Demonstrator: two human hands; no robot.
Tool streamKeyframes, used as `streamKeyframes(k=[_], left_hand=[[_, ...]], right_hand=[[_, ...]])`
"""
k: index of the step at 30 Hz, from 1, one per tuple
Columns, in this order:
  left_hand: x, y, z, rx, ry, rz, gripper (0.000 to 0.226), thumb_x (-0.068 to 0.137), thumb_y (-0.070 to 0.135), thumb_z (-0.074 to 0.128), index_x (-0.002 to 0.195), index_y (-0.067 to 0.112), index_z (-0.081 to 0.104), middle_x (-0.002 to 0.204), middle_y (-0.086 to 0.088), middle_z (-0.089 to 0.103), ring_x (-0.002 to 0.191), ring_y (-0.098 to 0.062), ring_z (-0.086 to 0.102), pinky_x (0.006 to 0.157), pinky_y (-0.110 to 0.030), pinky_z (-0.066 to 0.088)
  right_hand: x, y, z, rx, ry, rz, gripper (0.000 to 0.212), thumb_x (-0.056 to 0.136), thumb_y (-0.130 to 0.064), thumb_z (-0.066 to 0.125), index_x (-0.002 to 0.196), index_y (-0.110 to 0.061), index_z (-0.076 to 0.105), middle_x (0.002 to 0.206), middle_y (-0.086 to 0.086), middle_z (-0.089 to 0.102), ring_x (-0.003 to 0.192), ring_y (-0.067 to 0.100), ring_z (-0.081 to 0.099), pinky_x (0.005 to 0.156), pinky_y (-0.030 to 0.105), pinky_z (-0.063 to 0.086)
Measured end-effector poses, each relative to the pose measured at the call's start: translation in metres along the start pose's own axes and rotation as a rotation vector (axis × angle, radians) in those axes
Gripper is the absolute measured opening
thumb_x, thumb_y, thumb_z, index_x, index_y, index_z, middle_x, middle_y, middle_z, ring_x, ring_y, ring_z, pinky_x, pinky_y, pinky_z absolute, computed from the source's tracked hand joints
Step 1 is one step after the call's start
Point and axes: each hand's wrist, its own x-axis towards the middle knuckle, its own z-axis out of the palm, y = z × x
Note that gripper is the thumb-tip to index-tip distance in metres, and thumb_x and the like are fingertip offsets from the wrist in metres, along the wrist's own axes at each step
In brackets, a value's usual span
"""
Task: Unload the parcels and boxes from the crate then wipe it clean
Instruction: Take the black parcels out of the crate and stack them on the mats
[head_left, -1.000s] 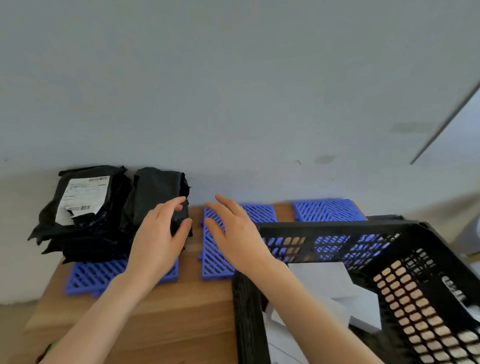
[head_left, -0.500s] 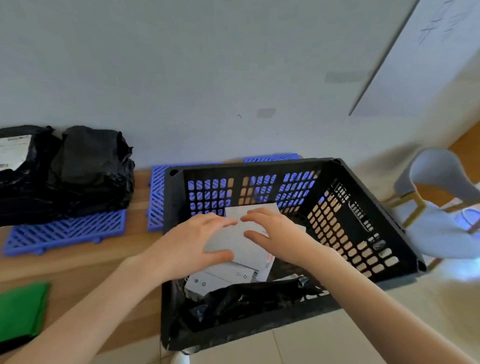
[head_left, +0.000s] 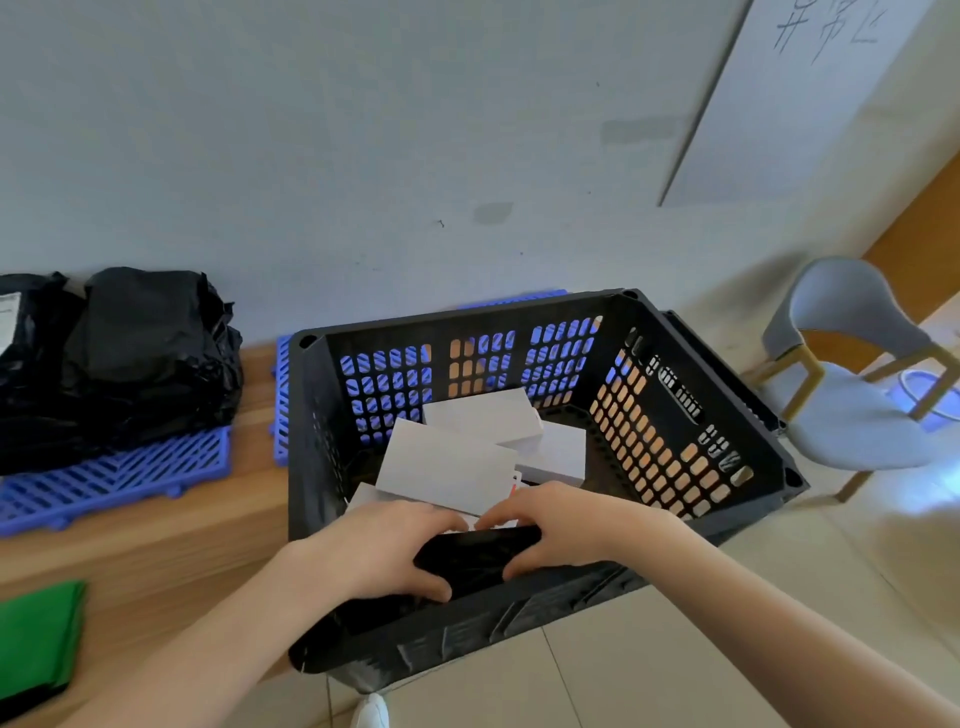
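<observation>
At the far left, near the front edge of the bench (head_left: 156, 540), lies a folded green cloth (head_left: 36, 639). Behind it, against the wall, a heap of stacked parcels (head_left: 135, 358) in black plastic sits on a blue slatted mat (head_left: 114, 478); the leftmost one carries a white label at the edge of view. A second blue mat (head_left: 280, 405) shows just beside the crate and through the holes in its far wall.

The black crate (head_left: 467, 314) stands at the right end of the bench, with its near right corner over the tiled floor. Several white boxes (head_left: 447, 465) lie tumbled against each other in the middle and back of the crate.

At the crate's near side, both hands are down inside it on one black parcel (head_left: 475, 558). The left hand (head_left: 374, 551) grips the parcel's left end: its fingers (head_left: 441, 517) curl over the far edge, touching the white boxes behind, and the thumb wraps the near edge. The right hand (head_left: 566, 525) grips the right end the same way, fingers (head_left: 498, 514) hooked over the top and thumb tucked beneath. The two sets of fingertips nearly meet above the middle of the parcel, which lies low against the near wall. I cannot tell whether it is lifted off the bottom.

To the right, on the floor, stands a pale grey chair (head_left: 857, 415) with gold legs, well apart from the crate. A whiteboard (head_left: 831, 93) leans on the wall above it.
</observation>
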Motion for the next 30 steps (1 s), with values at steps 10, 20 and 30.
streamKeyframes(k=[10, 20, 30], left_hand=[[-0.002, -0.015, -0.008, 0.059, 0.34, -0.052, 0.062, 0.09, 0.049, 0.06, 0.144, 0.046, 0.031, 0.131, 0.016, 0.059, 0.113, -0.01, 0.059, 0.09, -0.026, 0.047], [-0.019, -0.011, -0.057, 0.197, 1.096, 0.154, 0.054, 0.082, 0.037, 0.072, 0.13, 0.015, 0.059, 0.127, 0.001, 0.06, 0.119, -0.015, 0.054, 0.103, -0.038, 0.045], [-0.049, -0.05, -0.069, -0.247, 1.208, -0.149, 0.073, 0.082, 0.059, 0.064, 0.144, 0.051, 0.027, 0.158, 0.013, 0.014, 0.146, -0.014, 0.023, 0.11, -0.051, 0.039]], right_hand=[[-0.001, -0.011, -0.017, 0.005, 0.261, -0.037, 0.03, 0.096, -0.023, 0.054, 0.125, -0.03, 0.059, 0.119, -0.004, 0.064, 0.108, 0.015, 0.057, 0.095, 0.035, 0.047], [-0.011, -0.015, -0.07, 0.187, 0.744, 0.001, 0.027, 0.1, -0.025, 0.048, 0.121, -0.027, 0.064, 0.106, -0.014, 0.067, 0.099, 0.004, 0.061, 0.082, 0.009, 0.046], [0.032, -0.052, -0.094, 0.863, 0.88, -0.134, 0.021, 0.098, -0.024, 0.051, 0.096, -0.027, 0.071, 0.089, -0.003, 0.072, 0.089, 0.017, 0.067, 0.079, 0.036, 0.05]])
